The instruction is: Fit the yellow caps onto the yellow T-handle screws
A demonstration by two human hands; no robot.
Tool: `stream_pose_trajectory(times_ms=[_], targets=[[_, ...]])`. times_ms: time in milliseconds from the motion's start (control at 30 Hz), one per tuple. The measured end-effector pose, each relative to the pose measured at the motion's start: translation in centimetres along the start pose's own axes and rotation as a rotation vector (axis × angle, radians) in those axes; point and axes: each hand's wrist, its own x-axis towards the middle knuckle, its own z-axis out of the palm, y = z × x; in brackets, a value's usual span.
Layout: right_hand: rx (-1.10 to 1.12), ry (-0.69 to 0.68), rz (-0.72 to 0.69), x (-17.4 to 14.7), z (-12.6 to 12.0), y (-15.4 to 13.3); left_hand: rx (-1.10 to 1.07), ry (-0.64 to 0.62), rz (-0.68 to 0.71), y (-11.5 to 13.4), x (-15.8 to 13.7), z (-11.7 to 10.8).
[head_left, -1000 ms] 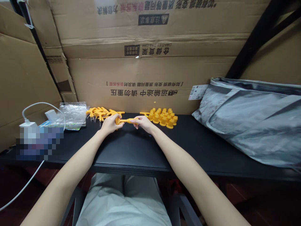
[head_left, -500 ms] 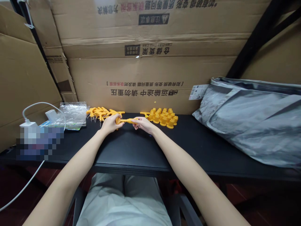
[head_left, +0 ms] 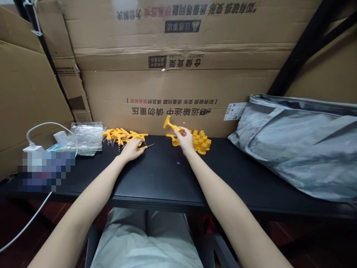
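My left hand [head_left: 130,149] is closed on the yellow handle of a corkscrew [head_left: 142,148], low over the table; its metal spiral points right. Just behind that hand lies a pile of yellow-handled corkscrews [head_left: 118,134] with spirals showing. Raised on the right, my right hand [head_left: 185,142] grips a corkscrew fitted with a yellow sleeve [head_left: 173,126], its T-shaped handle tilted up and left. Below it, another sleeved corkscrew [head_left: 174,141] lies on its side, its round open end facing me. Beside my right hand stand several yellow flared sleeves [head_left: 203,143], partly covered by the hand.
A black table [head_left: 161,178] spans the front, with a large cardboard sheet [head_left: 178,82] upright behind. On the left are clear plastic bags [head_left: 86,136], a white charger [head_left: 34,150] with its cable, and a blurred-out patch. A grey bag [head_left: 301,145] bulges at right.
My hands have moved apart from the joined pieces they held together. The right has carried the sleeved corkscrew right and up; the left has gone onto another corkscrew beside the pile.
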Motion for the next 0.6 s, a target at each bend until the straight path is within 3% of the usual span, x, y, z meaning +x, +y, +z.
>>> stream_pose_trajectory(times_ms=[100, 233, 400, 600], targets=[[-0.350, 0.030, -0.151, -0.3, -0.4, 1.0, 0.046, -0.093, -0.013, -0.4, 0.1, 0.4], [-0.714, -0.135, -0.318, -1.3, -0.4, 1.8, 0.034, -0.148, -0.028, -0.4, 0.0, 0.4], [-0.996, -0.246, -0.350, -1.5, -0.2, 2.0, -0.018, -0.129, -0.028, -0.3, 0.0, 0.5], [-1.166, -0.335, -0.321, -1.8, 0.3, 1.9, -0.024, -0.123, -0.030, -0.4, 0.0, 0.6]])
